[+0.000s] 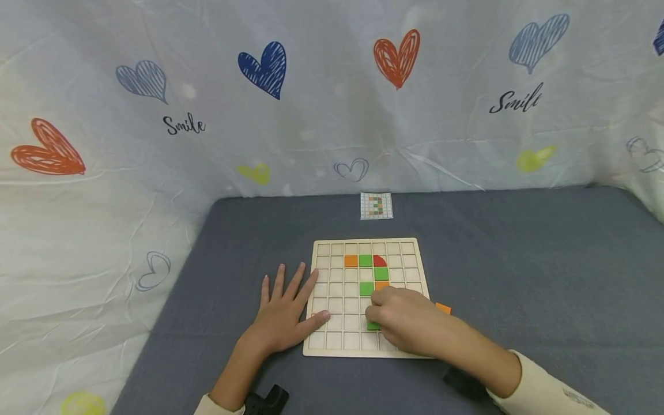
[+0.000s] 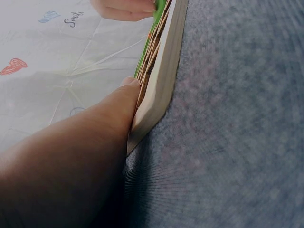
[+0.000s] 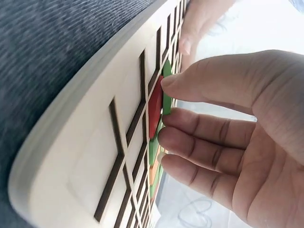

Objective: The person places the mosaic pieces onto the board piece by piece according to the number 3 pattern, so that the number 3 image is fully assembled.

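Observation:
The square wooden grid board point(image 1: 337, 340) lies on the grey cloth. Orange, green and red tiles sit in its cells, among them an orange square point(image 1: 351, 261), a green square point(image 1: 365, 261) and a red quarter-round point(image 1: 379, 261). My left hand point(image 1: 282, 320) rests spread on the board's left edge, its thumb over the grid. Over the lower middle cells is my right hand point(image 1: 404, 317), pinching a green tile point(image 3: 167, 90) between thumb and fingers. Just beside that tile in the right wrist view is a red tile point(image 3: 155, 107). My right hand hides several cells in the head view.
Behind the board lies a small pattern card point(image 1: 376, 206) with a printed grid. An orange tile point(image 1: 443, 308) is on the cloth right of the board, partly covered by my right arm. A white curtain point(image 1: 311, 127) with hearts hangs at the table's back edge.

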{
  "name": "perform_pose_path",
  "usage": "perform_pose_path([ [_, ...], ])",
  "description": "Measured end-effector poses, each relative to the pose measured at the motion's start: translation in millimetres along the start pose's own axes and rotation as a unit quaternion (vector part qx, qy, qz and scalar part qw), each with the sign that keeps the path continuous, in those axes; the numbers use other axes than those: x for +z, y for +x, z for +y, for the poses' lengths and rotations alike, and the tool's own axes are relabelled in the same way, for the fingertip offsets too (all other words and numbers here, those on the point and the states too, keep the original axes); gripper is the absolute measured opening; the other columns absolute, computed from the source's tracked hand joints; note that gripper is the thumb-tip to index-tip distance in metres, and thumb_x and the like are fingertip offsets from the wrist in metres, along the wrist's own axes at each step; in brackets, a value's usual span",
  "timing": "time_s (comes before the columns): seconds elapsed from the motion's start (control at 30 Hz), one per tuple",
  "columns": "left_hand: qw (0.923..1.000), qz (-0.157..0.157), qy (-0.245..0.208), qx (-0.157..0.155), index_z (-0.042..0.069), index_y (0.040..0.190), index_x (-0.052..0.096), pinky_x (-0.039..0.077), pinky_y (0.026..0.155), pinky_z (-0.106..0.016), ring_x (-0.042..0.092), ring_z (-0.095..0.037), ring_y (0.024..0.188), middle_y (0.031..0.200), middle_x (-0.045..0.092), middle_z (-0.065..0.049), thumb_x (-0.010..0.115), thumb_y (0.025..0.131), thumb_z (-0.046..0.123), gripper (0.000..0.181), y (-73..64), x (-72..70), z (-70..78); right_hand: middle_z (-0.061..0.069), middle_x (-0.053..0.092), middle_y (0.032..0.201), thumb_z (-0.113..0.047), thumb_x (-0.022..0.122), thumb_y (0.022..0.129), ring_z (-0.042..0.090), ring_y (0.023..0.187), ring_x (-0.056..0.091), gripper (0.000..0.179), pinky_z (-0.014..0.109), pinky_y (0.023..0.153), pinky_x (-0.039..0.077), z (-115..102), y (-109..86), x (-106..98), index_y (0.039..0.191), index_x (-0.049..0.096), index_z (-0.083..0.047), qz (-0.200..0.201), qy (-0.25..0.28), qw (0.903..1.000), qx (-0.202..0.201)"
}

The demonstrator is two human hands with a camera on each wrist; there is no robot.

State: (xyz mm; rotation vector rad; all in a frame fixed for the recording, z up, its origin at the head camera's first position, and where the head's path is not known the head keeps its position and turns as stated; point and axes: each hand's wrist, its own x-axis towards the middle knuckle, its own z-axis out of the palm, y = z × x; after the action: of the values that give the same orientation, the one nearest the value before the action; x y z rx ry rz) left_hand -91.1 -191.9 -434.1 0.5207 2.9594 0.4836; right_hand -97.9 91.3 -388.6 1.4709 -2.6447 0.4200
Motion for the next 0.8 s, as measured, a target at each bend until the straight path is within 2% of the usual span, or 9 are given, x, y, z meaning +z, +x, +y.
perform_pose_path([
  [0.13, 0.9999, -0.009, 0.005, -0.008, 0.023, 0.163, 0.02, -0.008, 0.112, -0.068, -0.009, -0.043, 0.15, 0.167, 0.01, -0.009, 0.045, 0.095, 0.071, 0.086, 0.3, -0.6, 0.5, -0.011, 0.037, 0.067, 0.008, 0.066, 0.073, 0.008, 0.061, 0.036, 0.025, 0.021, 0.052, 0.034, -3, 3.9, 3, 0.074, 0.065, -0.016, 0.0, -0.006, 1.0, 0.001],
  [0.37, 1.0, 0.007, -0.006, 0.004, 0.022, 0.162, 0.024, -0.006, 0.111, -0.069, -0.005, -0.045, 0.149, 0.166, 0.014, -0.013, 0.047, 0.096, 0.068, 0.084, -0.7, -0.1, 0.3, -0.01, 0.039, 0.067, 0.007, 0.069, 0.074, 0.009, 0.062, 0.037, 0.023, 0.021, 0.053, 0.035, -6, 7.0, 4, 0.075, 0.067, -0.016, -0.002, -0.009, 1.0, -0.003],
  [0.5, 1.0, 0.0, -0.006, -0.001, 0.023, 0.162, 0.022, -0.007, 0.111, -0.069, -0.006, -0.045, 0.15, 0.167, 0.013, -0.012, 0.047, 0.096, 0.069, 0.085, -0.2, -1.9, 1.3, -0.01, 0.041, 0.068, 0.006, 0.069, 0.076, 0.009, 0.063, 0.039, 0.022, 0.021, 0.054, 0.036, -7, 5.9, 5, 0.075, 0.067, -0.016, 0.007, -0.015, 0.9998, -0.008],
  [0.67, 0.9996, -0.025, 0.005, -0.014, 0.025, 0.163, 0.018, -0.009, 0.112, -0.067, -0.011, -0.041, 0.149, 0.167, 0.007, -0.009, 0.044, 0.096, 0.07, 0.085, 1.4, -4.2, 1.6, -0.01, 0.044, 0.07, 0.004, 0.071, 0.077, 0.01, 0.066, 0.041, 0.021, 0.021, 0.058, 0.038, -6, 3.0, 6, 0.078, 0.069, -0.017, 0.014, -0.015, 0.9997, -0.012],
  [0.8, 0.9995, -0.028, 0.006, -0.012, 0.025, 0.163, 0.017, -0.009, 0.112, -0.068, -0.012, -0.041, 0.149, 0.167, 0.006, -0.008, 0.044, 0.096, 0.07, 0.085, 2.1, -3.3, 1.6, -0.01, 0.052, 0.076, 0.002, 0.074, 0.078, 0.011, 0.071, 0.046, 0.019, 0.022, 0.062, 0.043, -3, -3.8, 4, 0.08, 0.069, -0.017, 0.027, -0.005, 0.9995, -0.015],
])
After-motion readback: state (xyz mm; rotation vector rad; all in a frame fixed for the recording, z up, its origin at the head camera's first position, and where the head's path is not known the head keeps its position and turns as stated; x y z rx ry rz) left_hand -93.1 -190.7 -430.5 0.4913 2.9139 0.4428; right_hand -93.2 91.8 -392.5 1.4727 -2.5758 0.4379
